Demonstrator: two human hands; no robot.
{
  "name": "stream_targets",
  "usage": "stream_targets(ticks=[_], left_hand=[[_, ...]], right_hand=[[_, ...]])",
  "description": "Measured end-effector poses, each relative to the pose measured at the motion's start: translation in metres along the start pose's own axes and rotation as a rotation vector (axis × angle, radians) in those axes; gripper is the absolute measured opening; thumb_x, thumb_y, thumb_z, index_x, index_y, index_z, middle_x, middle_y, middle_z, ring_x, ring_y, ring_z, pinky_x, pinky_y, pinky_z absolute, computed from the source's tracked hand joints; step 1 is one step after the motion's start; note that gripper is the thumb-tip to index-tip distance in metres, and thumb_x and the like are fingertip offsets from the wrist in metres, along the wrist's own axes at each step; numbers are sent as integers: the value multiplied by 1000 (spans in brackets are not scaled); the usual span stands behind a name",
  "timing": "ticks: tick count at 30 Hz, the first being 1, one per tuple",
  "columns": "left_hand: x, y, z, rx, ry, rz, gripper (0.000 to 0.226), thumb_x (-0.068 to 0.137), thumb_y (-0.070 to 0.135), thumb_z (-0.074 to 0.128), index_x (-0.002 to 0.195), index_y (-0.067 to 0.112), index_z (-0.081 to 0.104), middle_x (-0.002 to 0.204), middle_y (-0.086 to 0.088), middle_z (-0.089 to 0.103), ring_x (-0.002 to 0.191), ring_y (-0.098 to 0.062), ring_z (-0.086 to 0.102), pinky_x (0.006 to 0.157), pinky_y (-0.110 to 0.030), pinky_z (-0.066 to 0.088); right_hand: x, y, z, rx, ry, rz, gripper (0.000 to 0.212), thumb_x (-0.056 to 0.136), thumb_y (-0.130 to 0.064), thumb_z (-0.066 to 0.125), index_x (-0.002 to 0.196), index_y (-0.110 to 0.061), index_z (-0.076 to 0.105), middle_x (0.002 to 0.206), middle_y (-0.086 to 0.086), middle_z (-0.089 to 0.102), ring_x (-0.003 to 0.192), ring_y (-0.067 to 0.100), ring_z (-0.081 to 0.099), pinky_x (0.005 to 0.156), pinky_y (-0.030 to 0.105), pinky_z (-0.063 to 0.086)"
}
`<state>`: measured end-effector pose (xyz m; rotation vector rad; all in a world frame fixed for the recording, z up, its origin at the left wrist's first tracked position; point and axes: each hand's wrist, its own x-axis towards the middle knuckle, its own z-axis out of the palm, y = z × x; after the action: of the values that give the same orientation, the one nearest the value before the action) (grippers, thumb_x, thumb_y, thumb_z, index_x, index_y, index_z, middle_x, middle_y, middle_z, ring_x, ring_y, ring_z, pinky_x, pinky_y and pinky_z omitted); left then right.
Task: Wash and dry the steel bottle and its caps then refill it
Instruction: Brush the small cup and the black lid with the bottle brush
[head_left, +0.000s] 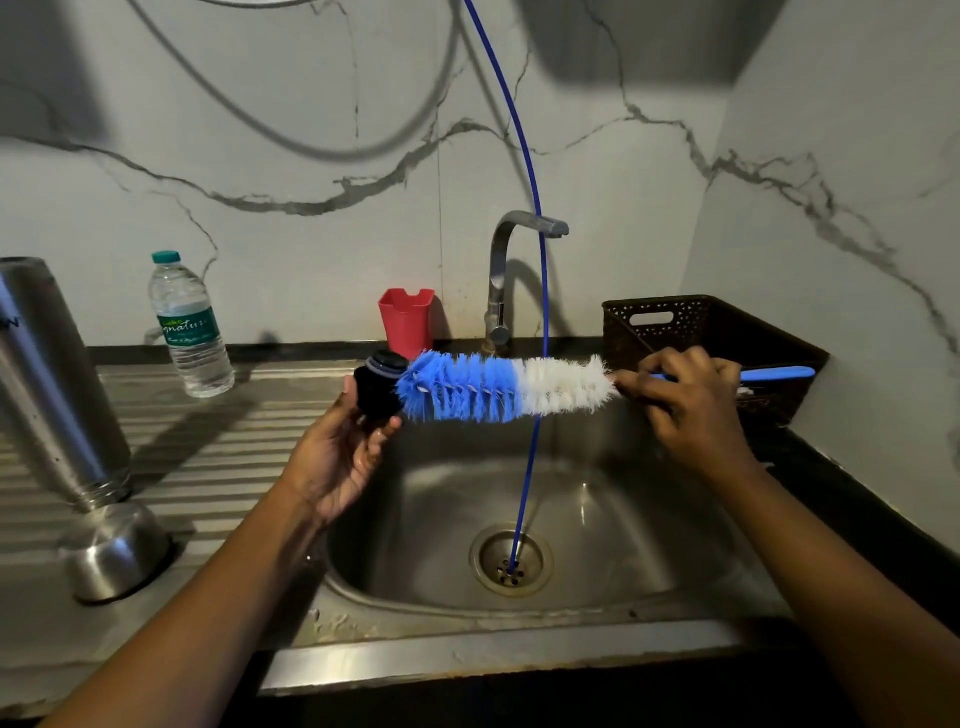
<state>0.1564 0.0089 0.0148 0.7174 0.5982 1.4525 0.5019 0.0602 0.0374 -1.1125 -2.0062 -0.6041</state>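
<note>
Over the sink (649, 519), centre frame, left hand (337, 457) clamps its grip on the cap (376, 387), right hand (691, 400) on the brush (498, 387), likely so drips fall inside.

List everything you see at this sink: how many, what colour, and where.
steel bottle: one, silver, mouth down on the drainboard, far left
steel cap: one, silver, on the drainboard by the bottle's mouth
black cap: one, black, in the left hand
bottle brush: one, blue and white, tip at the black cap
plastic water bottle: one, clear, green cap, upright on the drainboard
red cup: one, red, left of the tap
tap: one, grey, behind the sink
blue tube: one, blue, hanging into the sink drain
basket: one, dark, right of the sink
sink: one, steel, centre
left hand: one, gripping the black cap
right hand: one, gripping the brush handle
</note>
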Motion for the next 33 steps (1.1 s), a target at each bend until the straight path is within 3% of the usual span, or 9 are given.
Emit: stream_targets(ticks=[10,15,21,25,29,33], left_hand=[[5,-1,-4,-30,11,-57,73,12,35,98,78,10,79,79,-12,72,60,-18,70,42,-18,53],[6,-7,0,-15,0,-49,73,11,35,98,77,10,79,81,-13,73,59,-20,71,40,-20,52],[7,-5,-1,-21,-4,-13,73,11,37,98,76,9,79,80,-14,73,62,-21,71,42,-20,53],[5,-12,4,-2,-28,-11,72,16,38,98,79,11,79,87,-11,74,68,-23,72,44,-21,54],[7,-9,1,-30,-19,17,73,14,37,98,79,12,79,86,-11,74,68,-23,72,44,-21,54],[5,-16,7,-22,-38,-28,79,18,34,99,88,6,77,92,-16,73,72,-26,73,46,-24,56]], right_hand=[[-1,14,-6,112,69,185,40,74,-9,53,107,-23,70,93,2,62,89,21,46,75,33,18],[4,-26,13,132,-19,81,36,75,-15,53,103,-27,72,89,-1,62,86,16,45,63,27,7],[-2,1,6,170,-20,117,40,74,-11,54,107,-28,70,92,1,64,88,16,44,72,29,14],[4,-28,16,223,-73,110,38,76,-15,53,106,-27,71,93,0,63,90,15,44,73,30,17],[-2,-13,10,219,-80,88,38,73,-11,55,105,-23,72,93,3,64,88,29,56,73,36,24],[1,-25,16,248,-109,128,36,74,-12,56,104,-22,73,93,2,64,90,24,53,72,31,19]])
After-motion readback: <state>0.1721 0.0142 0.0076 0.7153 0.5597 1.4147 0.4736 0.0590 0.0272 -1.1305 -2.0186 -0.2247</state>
